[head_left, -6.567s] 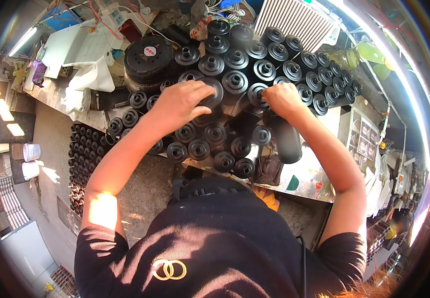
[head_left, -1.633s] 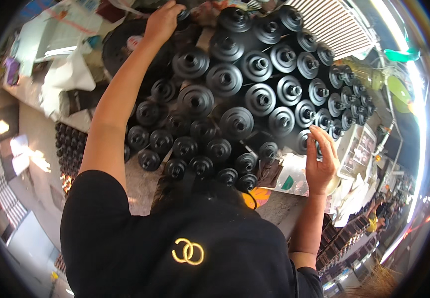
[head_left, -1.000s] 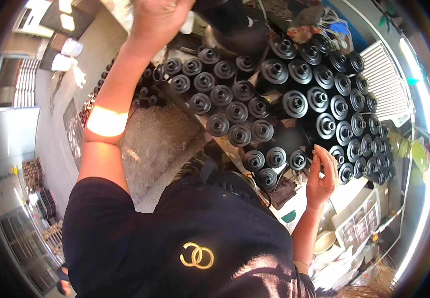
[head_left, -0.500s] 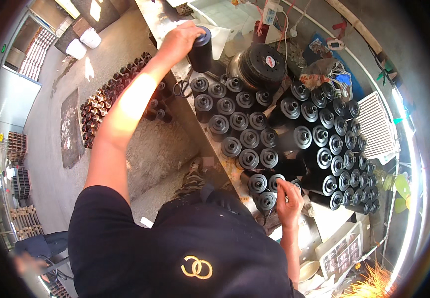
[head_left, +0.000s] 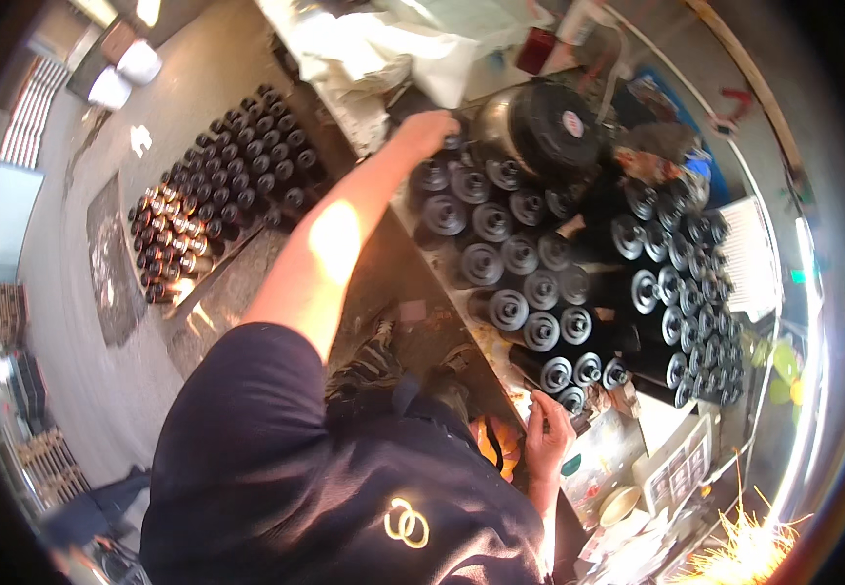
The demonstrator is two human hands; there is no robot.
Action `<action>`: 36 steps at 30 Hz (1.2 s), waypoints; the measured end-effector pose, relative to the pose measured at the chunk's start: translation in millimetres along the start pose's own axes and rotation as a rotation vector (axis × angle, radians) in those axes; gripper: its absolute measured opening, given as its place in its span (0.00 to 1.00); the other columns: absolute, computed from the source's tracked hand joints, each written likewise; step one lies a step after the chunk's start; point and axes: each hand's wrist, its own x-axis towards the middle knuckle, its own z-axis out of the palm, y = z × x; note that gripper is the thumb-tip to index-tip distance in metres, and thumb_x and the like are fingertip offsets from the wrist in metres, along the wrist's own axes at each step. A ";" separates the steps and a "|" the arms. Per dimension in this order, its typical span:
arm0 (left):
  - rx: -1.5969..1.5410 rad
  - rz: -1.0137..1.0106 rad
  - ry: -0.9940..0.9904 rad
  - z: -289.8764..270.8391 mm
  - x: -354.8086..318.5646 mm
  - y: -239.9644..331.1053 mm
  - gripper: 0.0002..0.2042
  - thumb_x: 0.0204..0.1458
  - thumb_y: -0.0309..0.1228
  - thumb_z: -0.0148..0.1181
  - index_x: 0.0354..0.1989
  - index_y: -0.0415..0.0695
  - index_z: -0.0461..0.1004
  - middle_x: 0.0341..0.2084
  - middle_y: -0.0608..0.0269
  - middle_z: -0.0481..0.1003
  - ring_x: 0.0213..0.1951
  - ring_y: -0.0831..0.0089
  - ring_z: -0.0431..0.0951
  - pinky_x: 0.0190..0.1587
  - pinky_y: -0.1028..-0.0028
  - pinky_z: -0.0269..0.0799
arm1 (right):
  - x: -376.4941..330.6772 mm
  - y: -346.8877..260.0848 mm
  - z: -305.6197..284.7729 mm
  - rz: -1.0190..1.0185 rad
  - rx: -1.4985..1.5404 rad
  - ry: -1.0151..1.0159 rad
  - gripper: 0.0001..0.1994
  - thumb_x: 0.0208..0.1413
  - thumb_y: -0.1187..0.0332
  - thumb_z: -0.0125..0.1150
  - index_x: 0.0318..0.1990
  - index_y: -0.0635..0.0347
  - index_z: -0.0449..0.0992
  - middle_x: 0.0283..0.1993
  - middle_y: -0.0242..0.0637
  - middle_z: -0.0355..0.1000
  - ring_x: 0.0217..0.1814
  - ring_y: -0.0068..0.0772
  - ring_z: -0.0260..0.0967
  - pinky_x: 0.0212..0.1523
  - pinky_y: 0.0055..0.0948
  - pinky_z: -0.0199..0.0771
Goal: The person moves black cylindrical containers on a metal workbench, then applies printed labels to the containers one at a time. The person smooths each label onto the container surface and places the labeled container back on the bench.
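Observation:
My left hand [head_left: 427,134] reaches to the far end of the bench. Its fingers are closed around the top of a black roller [head_left: 452,138], mostly hidden by the hand, beside the standing group. Several black rollers with stepped round end caps [head_left: 482,263] stand upright close together on the bench. My right hand [head_left: 549,437] is low, near the bench's front edge, just below the nearest few rollers [head_left: 556,373]. Its fingers are drawn together in a pinch; whatever may be between them is too small to make out.
More black rollers [head_left: 671,322] are packed on the right. A large dark drum [head_left: 544,127] stands behind them. On the floor at left stands another block of rollers [head_left: 237,175]. White sheeting [head_left: 364,49] lies at the far end. Sparks [head_left: 749,546] fly at lower right.
My left hand has moved right and toward me with the roller, lowering it beside the standing group. My right hand has drawn back from the near rollers. The view has shifted.

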 end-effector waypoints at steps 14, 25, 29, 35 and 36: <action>-0.396 -0.460 0.620 11.6 -175.3 5.0 0.11 0.51 0.21 0.55 0.41 0.48 0.76 0.39 0.61 0.75 0.40 0.58 0.77 0.40 0.67 0.73 | 58.2 -28.1 178.1 0.012 0.227 -0.607 0.09 0.55 0.74 0.59 0.44 0.62 0.78 0.39 0.46 0.76 0.39 0.43 0.76 0.39 0.32 0.75; -0.090 -1.154 0.193 46.7 -505.8 -197.1 0.11 0.55 0.27 0.52 0.46 0.49 0.74 0.42 0.57 0.74 0.44 0.52 0.75 0.44 0.60 0.72 | 130.2 -50.2 468.9 -0.351 -0.012 -0.935 0.10 0.55 0.70 0.57 0.45 0.56 0.76 0.43 0.41 0.75 0.41 0.46 0.74 0.42 0.38 0.74; 0.015 -1.046 0.162 73.5 -509.6 -302.0 0.14 0.57 0.28 0.50 0.51 0.50 0.71 0.48 0.60 0.72 0.46 0.52 0.75 0.46 0.59 0.72 | 158.5 -42.7 621.5 -0.463 -0.126 -0.894 0.14 0.56 0.71 0.53 0.50 0.54 0.72 0.48 0.43 0.73 0.47 0.50 0.71 0.48 0.44 0.72; 0.105 -0.903 0.078 130.3 -504.5 -419.2 0.14 0.58 0.26 0.49 0.53 0.48 0.70 0.54 0.59 0.68 0.50 0.51 0.72 0.48 0.59 0.71 | 189.0 -29.9 783.4 -0.573 -0.226 -0.759 0.19 0.55 0.73 0.51 0.55 0.52 0.67 0.56 0.40 0.66 0.53 0.46 0.68 0.51 0.46 0.69; 0.094 -0.906 0.057 138.4 -505.6 -429.7 0.15 0.58 0.26 0.49 0.53 0.48 0.70 0.54 0.59 0.69 0.49 0.51 0.73 0.48 0.58 0.71 | 191.6 -29.7 797.2 -0.554 -0.290 -0.757 0.20 0.55 0.72 0.53 0.56 0.51 0.66 0.56 0.39 0.66 0.53 0.47 0.68 0.51 0.46 0.69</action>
